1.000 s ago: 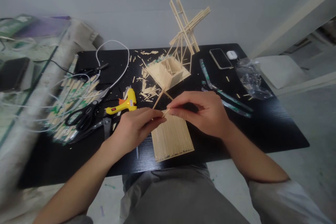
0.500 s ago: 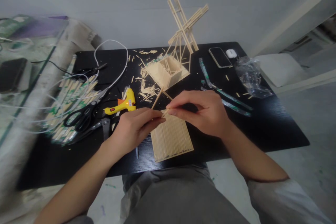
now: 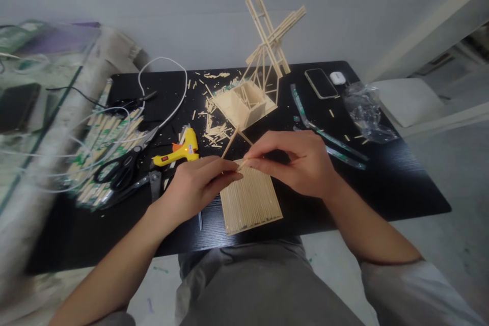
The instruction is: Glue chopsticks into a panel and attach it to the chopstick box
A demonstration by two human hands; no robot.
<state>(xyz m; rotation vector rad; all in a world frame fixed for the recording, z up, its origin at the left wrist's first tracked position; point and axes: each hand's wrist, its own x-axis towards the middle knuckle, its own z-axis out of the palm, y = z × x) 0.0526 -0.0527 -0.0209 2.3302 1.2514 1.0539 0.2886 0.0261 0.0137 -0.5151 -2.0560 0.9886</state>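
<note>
My left hand (image 3: 198, 186) and my right hand (image 3: 296, 163) meet over a flat panel of glued wooden sticks (image 3: 250, 201) that lies on the black table (image 3: 401, 183). Both hands pinch a thin wooden stick (image 3: 230, 143) that slants up and away from my fingertips. Behind it stands a stick-built model (image 3: 250, 91), an open box with a tall crossed frame rising from it. A yellow glue gun (image 3: 179, 150) lies just left of my left hand.
Scissors (image 3: 122, 168) and pliers lie left of the glue gun, beside packs of sticks (image 3: 103, 158) and white cable (image 3: 168, 91). Stick offcuts litter the table middle. A phone (image 3: 321, 83), an earbud case (image 3: 337, 78), a clear plastic bag (image 3: 364, 112) and green wrappers (image 3: 328, 142) lie right.
</note>
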